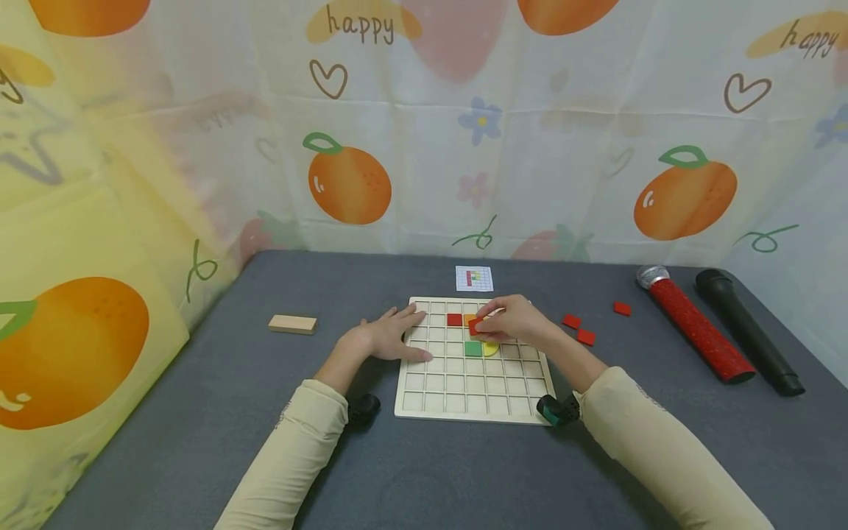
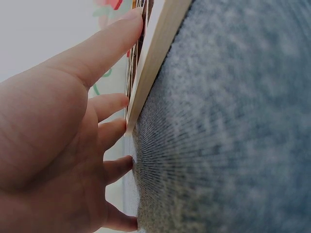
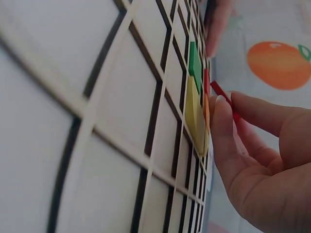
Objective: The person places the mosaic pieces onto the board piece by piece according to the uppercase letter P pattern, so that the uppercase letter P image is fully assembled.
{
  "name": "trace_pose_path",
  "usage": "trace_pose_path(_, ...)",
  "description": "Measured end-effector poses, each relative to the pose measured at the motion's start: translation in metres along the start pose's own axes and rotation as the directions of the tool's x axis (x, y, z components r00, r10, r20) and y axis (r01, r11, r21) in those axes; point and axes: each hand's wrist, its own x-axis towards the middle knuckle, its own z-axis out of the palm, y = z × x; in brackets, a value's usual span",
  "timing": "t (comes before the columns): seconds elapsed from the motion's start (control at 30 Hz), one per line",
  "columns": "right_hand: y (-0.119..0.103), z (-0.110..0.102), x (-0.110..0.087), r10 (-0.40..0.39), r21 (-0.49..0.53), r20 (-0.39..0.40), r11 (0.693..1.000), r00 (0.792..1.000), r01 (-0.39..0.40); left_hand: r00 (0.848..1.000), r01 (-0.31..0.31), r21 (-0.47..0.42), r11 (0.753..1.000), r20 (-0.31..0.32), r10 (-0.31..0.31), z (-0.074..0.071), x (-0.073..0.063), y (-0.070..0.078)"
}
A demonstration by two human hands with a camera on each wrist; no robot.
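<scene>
One grid board (image 1: pixel 437 382), pale, square-celled, flat on the dark grey worktop (image 1: pixel 424 478) in front of the seated-side sleeves. One left hand (image 1: pixel 391 337), fingers straight and spread apart, thumb resting over the board's left edge. One right hand (image 1: pixel 520 322), thumb and forefinger pinching one red tile (image 1: pixel 473 327); this tile is tilted, over the far half of the board, and whether it touches the cells I cannot tell. On the board: one flat red piece (image 1: pixel 454 319); one orange piece (image 1: pixel 469 319) to its right, partly hidden by the right hand; one green square (image 1: pixel 473 349) nearer the sleeves; one yellow piece (image 1: pixel 491 349), curved on one side, directly right of the green. Beyond the board's far edge: one small white card (image 1: pixel 474 278) printed with a coloured grid pattern. Left of the board, well apart: one plain wooden block (image 1: pixel 293 324). Right of the board: three loose red squares (image 1: pixel 586 337), two close together, the third farther off. Farther right: one red microphone (image 1: pixel 702 331) with silver head, and beside it one black microphone (image 1: pixel 748 331), both lying aslant. Behind the worktop: one hanging cloth (image 1: pixel 411 118), printed with oranges, hearts and "happy".
</scene>
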Motion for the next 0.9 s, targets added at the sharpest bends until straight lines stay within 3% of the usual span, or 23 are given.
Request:
trace_pose_path(0.47,-0.014,0.020,0.013,0.041,-0.011,-0.028,0.999,0.999,-0.041,1.000,0.018,0.014,1.000,0.002,-0.018,0.001,0.003,0.000)
trace_pose_path(0.9,-0.018,0.029,0.013,-0.011,-0.210,-0.054,0.978,0.998,-0.001,1.000,0.023,0.015,1.000,-0.001,-0.023,0.000,0.003,0.000)
